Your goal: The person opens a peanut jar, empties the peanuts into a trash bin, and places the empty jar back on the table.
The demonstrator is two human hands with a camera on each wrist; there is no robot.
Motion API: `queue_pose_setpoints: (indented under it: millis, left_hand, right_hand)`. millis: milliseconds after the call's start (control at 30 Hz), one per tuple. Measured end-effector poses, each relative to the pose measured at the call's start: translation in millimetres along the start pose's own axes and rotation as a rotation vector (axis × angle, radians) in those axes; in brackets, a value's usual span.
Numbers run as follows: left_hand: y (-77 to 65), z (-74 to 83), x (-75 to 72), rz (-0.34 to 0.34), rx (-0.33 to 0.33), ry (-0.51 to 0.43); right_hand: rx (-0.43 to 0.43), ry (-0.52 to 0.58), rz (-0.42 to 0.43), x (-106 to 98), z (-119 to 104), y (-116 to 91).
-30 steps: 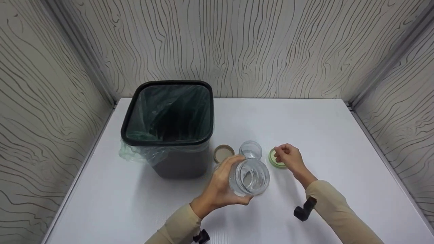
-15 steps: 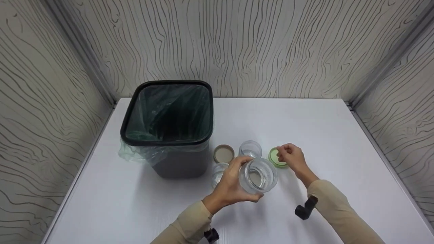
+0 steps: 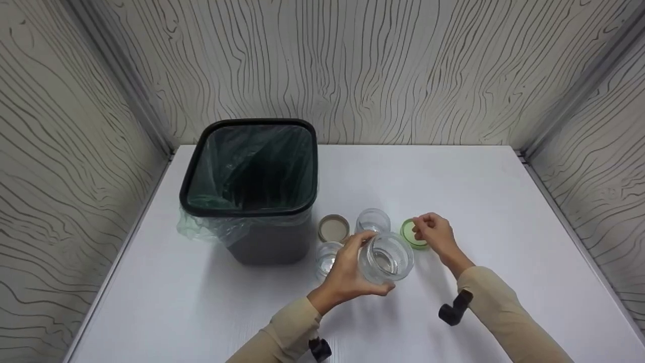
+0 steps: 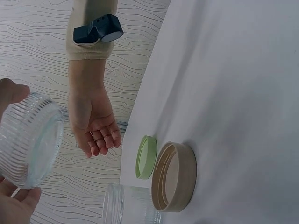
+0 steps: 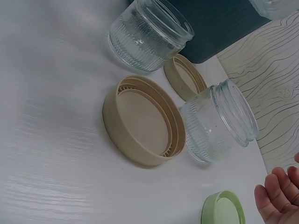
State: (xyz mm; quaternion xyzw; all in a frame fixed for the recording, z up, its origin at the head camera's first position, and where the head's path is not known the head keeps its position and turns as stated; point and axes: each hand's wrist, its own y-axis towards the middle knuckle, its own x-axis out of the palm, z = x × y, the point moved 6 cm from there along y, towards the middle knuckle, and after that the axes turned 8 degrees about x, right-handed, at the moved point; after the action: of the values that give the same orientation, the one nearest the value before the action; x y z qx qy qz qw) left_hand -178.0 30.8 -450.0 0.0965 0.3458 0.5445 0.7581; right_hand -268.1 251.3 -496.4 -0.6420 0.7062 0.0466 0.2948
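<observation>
My left hand (image 3: 347,277) grips a clear ribbed glass jar (image 3: 388,257) around its side, raised above the table and tilted so its uncapped mouth faces the head camera. Over the light green lid (image 3: 407,229) hovers my right hand (image 3: 437,237), its fingers loosely bent with nothing between them. In the right wrist view two more uncapped jars stand upright, one jar (image 5: 145,39) at the top and another jar (image 5: 215,121) at the right. Between them lies a larger beige lid (image 5: 140,116), inner side up, which the held jar hides in the head view.
A grey bin (image 3: 272,242) with a black rim and green plastic liner stands on the left of the white table (image 3: 453,176). Beside it lies a smaller tan lid (image 3: 333,228). Patterned walls (image 3: 352,75) enclose the back and sides.
My left hand has carried the jar to the right, uncovering the jar standing to its left. My right hand has shifted very slightly right over the green lid.
</observation>
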Motion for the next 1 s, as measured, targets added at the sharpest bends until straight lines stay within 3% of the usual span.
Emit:
queue_pose_setpoints:
  millis: [333, 767, 1000]
  left_hand:
    - [-10.8, -5.5, 23.1, -0.059, -0.044, -0.013]
    - [-11.0, -6.7, 36.6, -0.089, -0.058, -0.058]
    - [-9.6, -6.5, 50.3, -0.119, -0.012, 0.049]
  right_hand:
    - [-0.004, -0.005, 0.001, -3, 2, 0]
    - [0.013, -0.033, 0.013, -7, 6, -1]
    - [0.017, -0.025, 0.019, -10, 9, -1]
